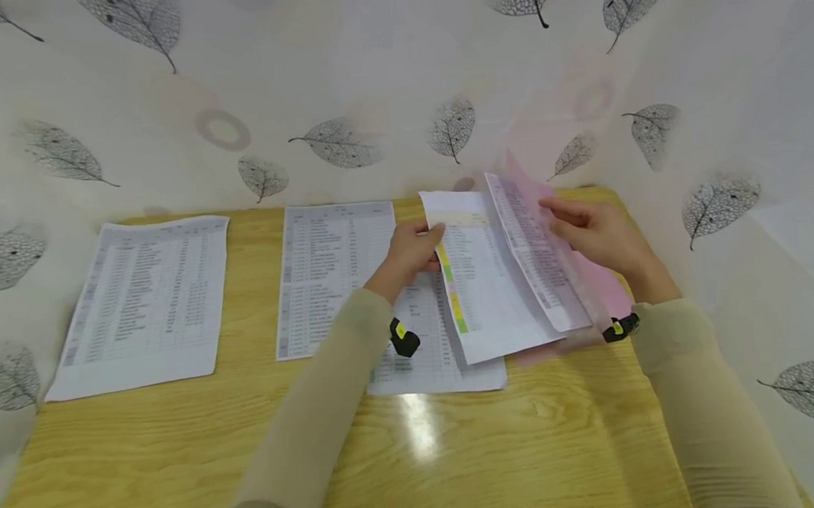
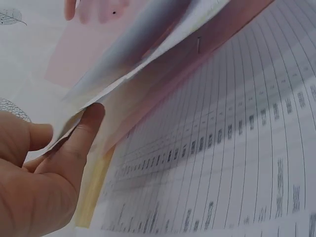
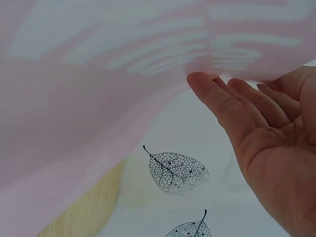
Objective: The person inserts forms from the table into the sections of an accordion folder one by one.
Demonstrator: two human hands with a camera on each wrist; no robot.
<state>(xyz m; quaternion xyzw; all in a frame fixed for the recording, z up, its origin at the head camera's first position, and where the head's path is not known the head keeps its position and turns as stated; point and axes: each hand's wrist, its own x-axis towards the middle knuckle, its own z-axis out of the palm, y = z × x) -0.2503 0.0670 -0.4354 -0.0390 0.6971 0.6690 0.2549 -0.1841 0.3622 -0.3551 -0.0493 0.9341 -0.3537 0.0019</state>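
A pink folder (image 1: 608, 284) lies open at the table's right end, with white printed pages (image 1: 493, 295) fanned up out of it. My left hand (image 1: 429, 241) pinches the left edge of the front page, beside its yellow and green strip (image 1: 453, 294); the left wrist view shows the thumb (image 2: 81, 133) against the page edges (image 2: 148, 64). The right hand (image 1: 566, 217) is behind a raised page (image 1: 536, 254), fingers straight. In the right wrist view its fingertips (image 3: 207, 84) touch the pink sheet (image 3: 89, 108).
Two printed sheets lie flat on the wooden table (image 1: 181, 454): one at the left (image 1: 140, 301), one in the middle (image 1: 331, 274). A third (image 1: 428, 365) lies under the folder. Leaf-patterned cloth (image 1: 341, 95) walls the table at the back and sides.
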